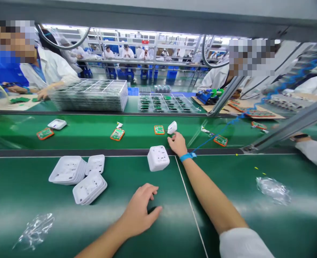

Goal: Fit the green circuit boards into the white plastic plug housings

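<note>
My right hand (177, 143) reaches out to the green conveyor belt (94, 134), fingertips touching a small white plastic part (172, 127) beside a green circuit board in an orange frame (159, 129); its fingers look pinched toward the part. A blue strap (188, 156) circles that wrist. My left hand (139, 209) rests on the green mat (26, 200) with fingers curled loosely and nothing in it. A white cube-shaped socket housing (158, 158) stands between the two hands. Stacks of white covers (79, 177) lie to the left.
More framed boards (117, 134) (45, 133) (220, 140) and a white cover (57, 124) ride the belt. Trays of boards (91, 94) (166, 102) sit beyond it. Other people in white coats work opposite and at right. Crumpled plastic film (273, 189) (34, 229) lies on the mat.
</note>
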### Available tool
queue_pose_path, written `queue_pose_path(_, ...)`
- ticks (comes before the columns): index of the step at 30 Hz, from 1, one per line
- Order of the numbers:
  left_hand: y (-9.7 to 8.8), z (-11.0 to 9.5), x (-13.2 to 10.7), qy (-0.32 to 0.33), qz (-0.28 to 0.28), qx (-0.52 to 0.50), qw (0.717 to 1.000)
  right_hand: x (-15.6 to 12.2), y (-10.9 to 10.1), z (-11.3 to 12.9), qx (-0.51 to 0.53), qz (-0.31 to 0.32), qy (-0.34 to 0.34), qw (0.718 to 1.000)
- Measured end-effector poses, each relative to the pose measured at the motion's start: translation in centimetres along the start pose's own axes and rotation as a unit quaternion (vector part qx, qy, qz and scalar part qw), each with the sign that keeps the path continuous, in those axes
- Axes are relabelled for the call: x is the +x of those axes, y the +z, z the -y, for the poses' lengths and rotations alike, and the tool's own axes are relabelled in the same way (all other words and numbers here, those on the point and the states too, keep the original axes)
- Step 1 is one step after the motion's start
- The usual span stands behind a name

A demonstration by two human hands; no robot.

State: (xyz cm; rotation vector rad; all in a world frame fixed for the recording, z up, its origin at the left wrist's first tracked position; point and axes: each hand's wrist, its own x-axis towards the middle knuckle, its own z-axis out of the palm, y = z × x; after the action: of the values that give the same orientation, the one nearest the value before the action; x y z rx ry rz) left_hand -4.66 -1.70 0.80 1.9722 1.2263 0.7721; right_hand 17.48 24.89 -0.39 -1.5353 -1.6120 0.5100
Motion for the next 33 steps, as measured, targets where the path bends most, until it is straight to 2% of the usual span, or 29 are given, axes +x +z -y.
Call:
queue_pose_path(3, 0.1, 0.0, 0.1, 0.01, 0.01, 0.028, 1.0, -1.0, 1.0, -0.7, -0.057, 0.007, -0.052, 0.997)
queue_pose_path(7, 0.0, -0.3, 0.2, 0.028, 0.029, 0.07, 0.997, -0.7, 0.0, -1.8, -0.126, 0.012, -0.078, 0.989)
queue_pose_path(12, -0.2, -0.5, 0.2, 0.031, 0.055, 0.093, 0.994, 1.1, -4.2, -4.4, -0.223, -0.03, -0.074, 0.972)
queue_pose_path(17, -0.2, -0.5, 0.5, 0.048, 0.067, 0.114, 0.99, 2.0, -9.7, -9.3, -0.315, -0.102, 0.012, 0.944)
queue_pose_path(20, -0.2, -0.4, 0.7, 0.054, 0.068, 0.12, 0.989, 2.7, -11.9, -12.0, -0.336, -0.087, 0.065, 0.936)
queue_pose_path(23, -0.1, -0.4, 0.8, 0.059, 0.064, 0.121, 0.989, 3.6, -12.7, -13.6, -0.332, -0.057, 0.094, 0.937)
queue_pose_path(26, 0.0, -0.5, 0.9, 0.049, 0.062, 0.123, 0.989, 4.0, -12.7, -13.5, -0.32, -0.053, 0.092, 0.942)
queue_pose_path(29, 0.0, -0.7, 0.8, 0.041, 0.056, 0.124, 0.99, 3.3, -12.0, -12.1, -0.304, -0.071, 0.054, 0.949)
queue_pose_path(33, -0.1, -0.8, 0.6, 0.052, 0.036, 0.12, 0.991, -0.5, -10.5, -9.5, -0.285, -0.086, -0.014, 0.955)
